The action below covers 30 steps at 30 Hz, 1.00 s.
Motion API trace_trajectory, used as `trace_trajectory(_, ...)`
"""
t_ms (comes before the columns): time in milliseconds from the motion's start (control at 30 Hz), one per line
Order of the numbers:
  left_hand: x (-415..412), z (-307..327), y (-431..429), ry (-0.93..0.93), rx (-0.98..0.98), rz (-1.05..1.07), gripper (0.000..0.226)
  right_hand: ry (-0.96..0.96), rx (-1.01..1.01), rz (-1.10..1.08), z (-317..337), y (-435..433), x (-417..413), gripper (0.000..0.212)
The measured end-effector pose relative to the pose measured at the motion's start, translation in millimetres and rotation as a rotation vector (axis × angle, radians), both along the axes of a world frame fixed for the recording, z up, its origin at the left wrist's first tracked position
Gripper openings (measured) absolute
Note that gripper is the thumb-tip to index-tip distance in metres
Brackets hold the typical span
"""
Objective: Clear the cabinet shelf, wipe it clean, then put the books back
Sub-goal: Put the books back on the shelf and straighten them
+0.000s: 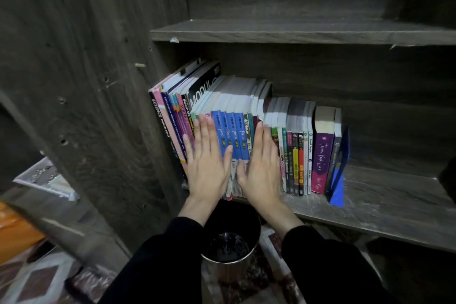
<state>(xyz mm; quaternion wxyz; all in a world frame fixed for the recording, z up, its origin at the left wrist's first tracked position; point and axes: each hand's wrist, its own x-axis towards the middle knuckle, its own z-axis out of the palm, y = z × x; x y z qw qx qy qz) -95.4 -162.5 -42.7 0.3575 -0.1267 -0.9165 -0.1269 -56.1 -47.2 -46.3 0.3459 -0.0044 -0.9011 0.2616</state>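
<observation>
A row of books stands spine-out on the grey wooden cabinet shelf [385,205], packed against the left wall. In its middle are several blue-spined books [235,136]. My left hand [207,163] lies flat with straight fingers on the spines left of them. My right hand [261,168] presses flat on the spines just to their right. Further right stand thin books and a purple book [322,163]. A blue bookend [339,180] leans at the row's right end.
The shelf right of the bookend is bare wood. An upper shelf board [296,32] hangs above the books. A dark round bin [232,247] stands on the floor below my wrists. A patterned mat [37,279] and an orange thing [17,229] lie at lower left.
</observation>
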Motion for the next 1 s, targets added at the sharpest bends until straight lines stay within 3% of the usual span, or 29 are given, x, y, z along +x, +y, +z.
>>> trace_trajectory(200, 10, -13, 11, -0.121, 0.101, -0.043, 0.072, -0.118, -0.028, 0.044, -21, 0, 14, 0.1)
trace_trajectory(333, 48, -66, 19, -0.45, 0.336, -0.246, 0.068, -0.324, -0.088, 0.069, -59, 6, 30, 0.096)
trace_trajectory(400, 64, -85, 25, -0.693, 0.61, -0.274, 0.066, -0.418, -0.13, 0.069, -73, 8, 37, 0.099)
trace_trajectory(467, 65, -89, 34, -0.892, 1.002, -0.229, 0.064, -0.493, -0.169, 0.067, -81, 10, 41, 0.101)
trace_trajectory(533, 60, -85, 43, -0.954, 1.362, -0.22, 0.056, -0.52, -0.191, 0.078, -84, 11, 43, 0.101)
trace_trajectory(633, 51, -82, 53, -0.936, 1.827, -0.206, 0.021, -0.521, -0.209, 0.098, -88, 12, 43, 0.103)
trace_trajectory(700, 51, -86, 53, -0.927, 1.836, -0.211, 0.019, -0.512, -0.223, 0.102, -89, 10, 43, 0.102)
trace_trajectory(800, 48, -92, 52, -0.946, 1.753, -0.251, 0.049, -0.487, -0.236, 0.105, -90, 7, 42, 0.099)
trace_trajectory(900, 49, -90, 48, -0.988, 1.602, -0.212, 0.042, -0.476, -0.232, 0.092, -89, 5, 43, 0.1)
trace_trajectory(967, 50, -88, 44, -0.863, 1.585, -0.081, 0.028, -0.491, -0.233, 0.092, -88, 4, 43, 0.099)
trace_trajectory(1000, 49, -87, 37, -0.75, 1.586, 0.039, 0.034, -0.504, -0.232, 0.09, -87, 4, 43, 0.099)
